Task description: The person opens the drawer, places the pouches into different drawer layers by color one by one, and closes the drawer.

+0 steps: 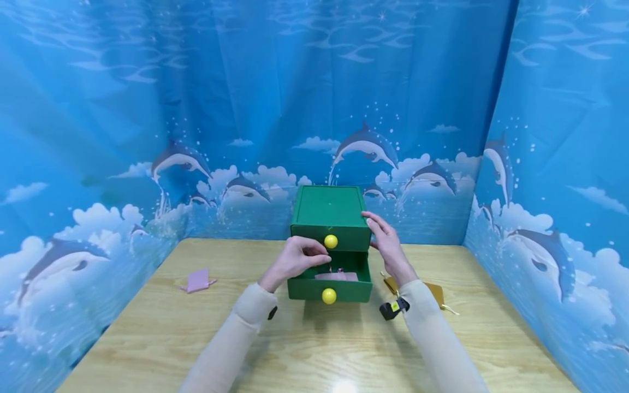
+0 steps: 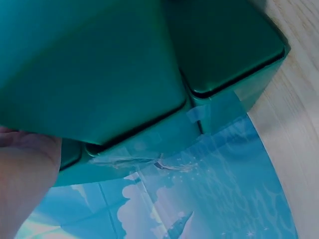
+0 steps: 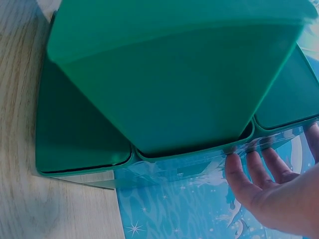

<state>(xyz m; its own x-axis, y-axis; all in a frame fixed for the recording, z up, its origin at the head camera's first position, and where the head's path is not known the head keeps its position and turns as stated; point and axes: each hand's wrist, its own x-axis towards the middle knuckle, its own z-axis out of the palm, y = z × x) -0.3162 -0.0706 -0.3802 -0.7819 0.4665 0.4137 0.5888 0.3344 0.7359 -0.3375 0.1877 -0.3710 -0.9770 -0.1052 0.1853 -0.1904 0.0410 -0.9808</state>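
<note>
A green drawer box [image 1: 330,206] with yellow knobs stands on the table, and the drawer [image 1: 307,289] below its top one is pulled out. Inside that drawer lies a pink pouch [image 1: 336,277] with short cords sticking up. My left hand [image 1: 298,259] is over the drawer's left side, thumb and forefinger tips close together just above the cords; I cannot tell whether they pinch a cord. My right hand [image 1: 387,245] rests its fingers against the box's right side. In the right wrist view, its fingertips [image 3: 234,164] touch the box edge beside the pulled-out drawer [image 3: 169,99].
Another pink pouch [image 1: 198,280] lies on the table to the left. To the right, partly behind my right forearm, are mustard-yellow pouches [image 1: 436,293] with pale cords. A blue dolphin-print curtain [image 1: 255,109] encloses the wooden table [image 1: 221,322] at the back and sides.
</note>
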